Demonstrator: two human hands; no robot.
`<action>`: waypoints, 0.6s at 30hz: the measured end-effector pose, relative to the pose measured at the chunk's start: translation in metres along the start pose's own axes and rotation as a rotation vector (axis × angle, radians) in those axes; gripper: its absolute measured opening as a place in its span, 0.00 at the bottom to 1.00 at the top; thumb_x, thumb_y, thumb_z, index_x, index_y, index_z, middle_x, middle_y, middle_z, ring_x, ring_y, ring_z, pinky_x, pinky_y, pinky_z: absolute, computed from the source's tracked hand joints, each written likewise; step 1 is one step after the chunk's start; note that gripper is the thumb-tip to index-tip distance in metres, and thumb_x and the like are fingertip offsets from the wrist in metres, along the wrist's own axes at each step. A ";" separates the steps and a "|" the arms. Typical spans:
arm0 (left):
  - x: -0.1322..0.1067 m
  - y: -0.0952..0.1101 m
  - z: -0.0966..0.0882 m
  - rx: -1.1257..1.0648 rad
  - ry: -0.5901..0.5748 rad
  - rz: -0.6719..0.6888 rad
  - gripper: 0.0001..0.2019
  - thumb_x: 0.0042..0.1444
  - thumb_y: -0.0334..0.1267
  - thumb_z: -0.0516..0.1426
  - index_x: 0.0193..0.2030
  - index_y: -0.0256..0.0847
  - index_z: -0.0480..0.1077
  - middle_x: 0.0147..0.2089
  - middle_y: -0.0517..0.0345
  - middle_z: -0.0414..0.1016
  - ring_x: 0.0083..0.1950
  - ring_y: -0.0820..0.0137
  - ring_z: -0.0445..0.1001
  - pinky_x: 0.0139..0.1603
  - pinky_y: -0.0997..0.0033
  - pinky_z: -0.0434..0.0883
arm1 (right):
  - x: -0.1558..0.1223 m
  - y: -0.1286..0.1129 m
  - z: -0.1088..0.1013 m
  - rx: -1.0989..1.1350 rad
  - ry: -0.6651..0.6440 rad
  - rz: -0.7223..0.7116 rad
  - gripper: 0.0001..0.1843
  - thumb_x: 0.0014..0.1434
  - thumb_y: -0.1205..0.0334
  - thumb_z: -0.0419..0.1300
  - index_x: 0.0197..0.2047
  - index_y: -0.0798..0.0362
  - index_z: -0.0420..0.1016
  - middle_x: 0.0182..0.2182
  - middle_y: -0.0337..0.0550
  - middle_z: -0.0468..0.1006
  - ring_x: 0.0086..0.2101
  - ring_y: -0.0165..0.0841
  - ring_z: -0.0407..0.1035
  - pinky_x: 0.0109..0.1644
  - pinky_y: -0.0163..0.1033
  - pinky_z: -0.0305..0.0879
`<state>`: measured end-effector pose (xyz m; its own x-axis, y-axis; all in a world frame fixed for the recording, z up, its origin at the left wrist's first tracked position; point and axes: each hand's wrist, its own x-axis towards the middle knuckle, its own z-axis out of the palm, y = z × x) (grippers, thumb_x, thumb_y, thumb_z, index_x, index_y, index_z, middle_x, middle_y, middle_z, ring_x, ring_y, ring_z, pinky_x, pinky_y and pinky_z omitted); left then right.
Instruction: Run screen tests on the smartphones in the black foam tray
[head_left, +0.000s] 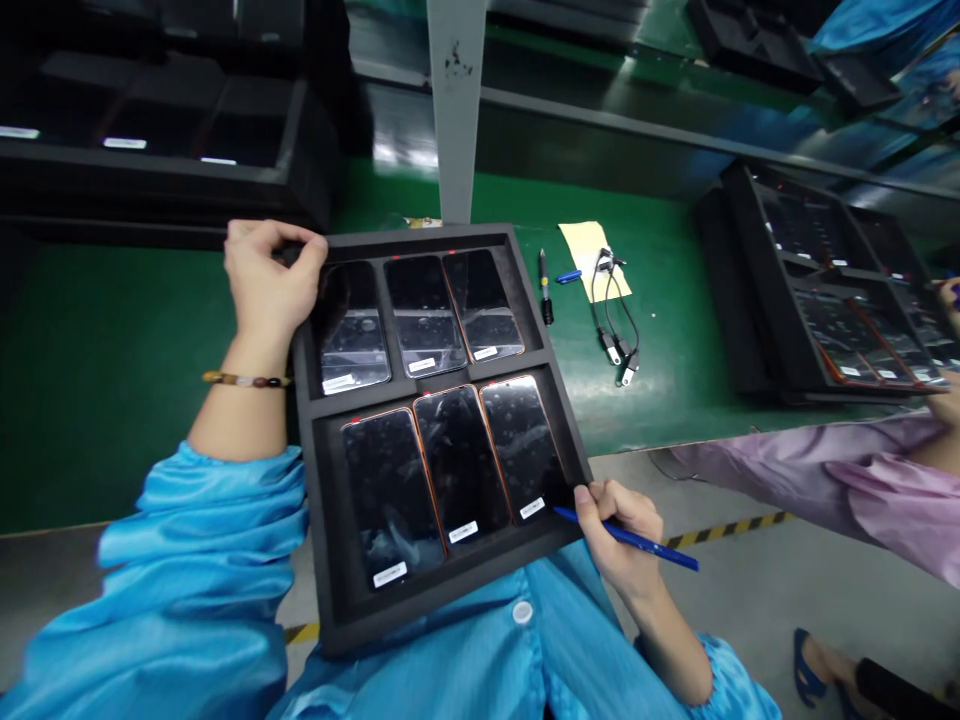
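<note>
A black foam tray lies tilted before me, its near edge against my blue smock. Two rows of smartphones fill it, such as this phone with an orange edge and a small white label. My left hand pinches the tray's far left corner. At the near right corner, my right hand grips the tray rim, with a blue pen also held between its fingers.
On the green bench lie a dark pen, a blue cap, a yellow paper and short black cables. Stacked phone trays stand at the left and right. A co-worker's pink sleeve reaches in at the right.
</note>
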<state>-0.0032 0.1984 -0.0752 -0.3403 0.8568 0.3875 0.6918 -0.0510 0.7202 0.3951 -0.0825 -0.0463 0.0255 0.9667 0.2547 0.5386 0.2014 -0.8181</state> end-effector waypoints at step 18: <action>-0.001 -0.002 0.003 0.012 -0.042 -0.056 0.04 0.65 0.38 0.65 0.44 0.41 0.79 0.51 0.54 0.74 0.59 0.66 0.71 0.69 0.58 0.63 | -0.008 -0.025 0.050 0.022 -0.243 -0.137 0.23 0.65 0.75 0.62 0.28 0.48 0.53 0.21 0.29 0.55 0.20 0.24 0.51 0.26 0.38 0.51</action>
<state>-0.0025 0.1987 -0.0787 -0.3522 0.8787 0.3221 0.6803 0.0040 0.7330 0.3395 -0.0875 -0.0537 -0.2501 0.9393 0.2347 0.5044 0.3333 -0.7965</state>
